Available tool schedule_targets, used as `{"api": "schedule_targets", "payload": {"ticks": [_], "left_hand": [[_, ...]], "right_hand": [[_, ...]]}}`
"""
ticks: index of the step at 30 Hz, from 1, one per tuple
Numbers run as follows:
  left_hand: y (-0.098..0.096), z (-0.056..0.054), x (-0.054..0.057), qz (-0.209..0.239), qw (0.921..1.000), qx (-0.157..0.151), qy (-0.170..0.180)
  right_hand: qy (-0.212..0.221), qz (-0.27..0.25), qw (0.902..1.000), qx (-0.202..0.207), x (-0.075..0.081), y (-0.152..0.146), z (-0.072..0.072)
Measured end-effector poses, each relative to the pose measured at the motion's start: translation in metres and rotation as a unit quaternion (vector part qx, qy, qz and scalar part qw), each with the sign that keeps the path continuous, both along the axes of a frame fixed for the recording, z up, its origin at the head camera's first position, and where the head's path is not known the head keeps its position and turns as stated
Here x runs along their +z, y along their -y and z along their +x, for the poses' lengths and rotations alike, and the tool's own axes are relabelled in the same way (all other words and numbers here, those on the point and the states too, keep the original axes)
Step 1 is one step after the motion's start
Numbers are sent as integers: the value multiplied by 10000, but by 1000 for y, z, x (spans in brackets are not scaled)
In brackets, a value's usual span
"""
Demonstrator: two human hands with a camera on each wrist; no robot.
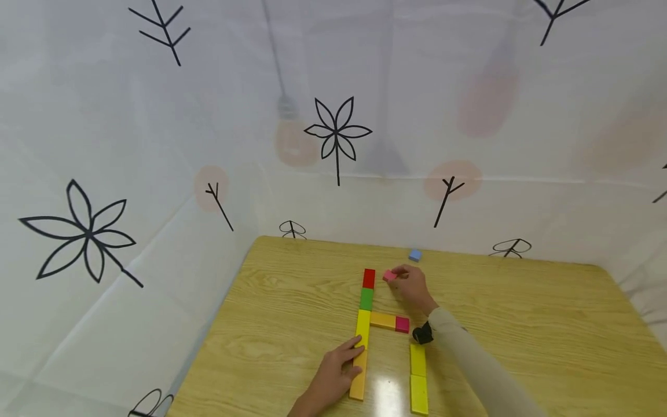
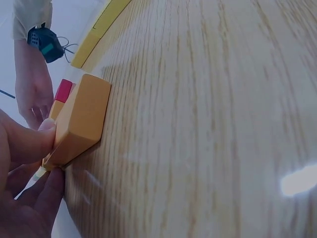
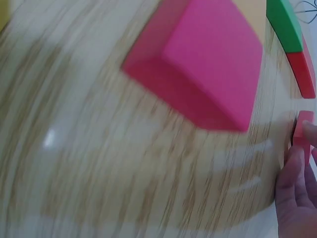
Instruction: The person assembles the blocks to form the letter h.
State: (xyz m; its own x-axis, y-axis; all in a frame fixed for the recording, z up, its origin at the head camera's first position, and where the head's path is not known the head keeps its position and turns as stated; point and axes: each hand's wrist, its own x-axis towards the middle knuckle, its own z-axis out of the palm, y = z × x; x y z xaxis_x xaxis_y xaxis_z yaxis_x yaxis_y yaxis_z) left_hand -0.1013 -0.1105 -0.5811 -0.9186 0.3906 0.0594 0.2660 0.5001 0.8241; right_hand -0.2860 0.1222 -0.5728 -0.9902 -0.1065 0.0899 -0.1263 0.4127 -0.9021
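Observation:
In the head view, a row of blocks runs away from the person: an orange block (image 1: 358, 382), a yellow block (image 1: 363, 324), a green block (image 1: 366, 299) and a red block (image 1: 369, 278). The left hand (image 1: 330, 373) grips the orange block from its sides, thumb and fingers visible around it in the left wrist view; one fingertip reaches the yellow block. Just right of the red block, the right hand (image 1: 413, 288) pinches a small pink block (image 1: 388, 275) by the table surface. A second orange block (image 1: 383, 320) branches rightward, with a magenta block (image 1: 402, 324) at its end.
Two yellow blocks (image 1: 418, 376) lie end to end on the right, below the right wrist's black camera (image 1: 423, 333). A blue block (image 1: 414, 255) sits by the wooden table's (image 1: 521, 324) far edge. White patterned cloth (image 1: 396, 116) hangs behind the table.

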Motion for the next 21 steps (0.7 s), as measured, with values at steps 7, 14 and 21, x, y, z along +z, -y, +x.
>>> {"api": "schedule_targets", "payload": {"ticks": [7, 14, 21], "left_hand": [[0, 0, 0, 28, 10000, 19, 12], [0, 1, -1, -1, 10000, 44, -41], [0, 1, -1, -3, 9998, 9, -194]], "right_hand": [[-38, 249, 9991, 332, 5, -12, 4], [-50, 86, 9969, 779, 13, -26, 10], [-205, -7, 9935, 1124, 18, -40, 21]]}}
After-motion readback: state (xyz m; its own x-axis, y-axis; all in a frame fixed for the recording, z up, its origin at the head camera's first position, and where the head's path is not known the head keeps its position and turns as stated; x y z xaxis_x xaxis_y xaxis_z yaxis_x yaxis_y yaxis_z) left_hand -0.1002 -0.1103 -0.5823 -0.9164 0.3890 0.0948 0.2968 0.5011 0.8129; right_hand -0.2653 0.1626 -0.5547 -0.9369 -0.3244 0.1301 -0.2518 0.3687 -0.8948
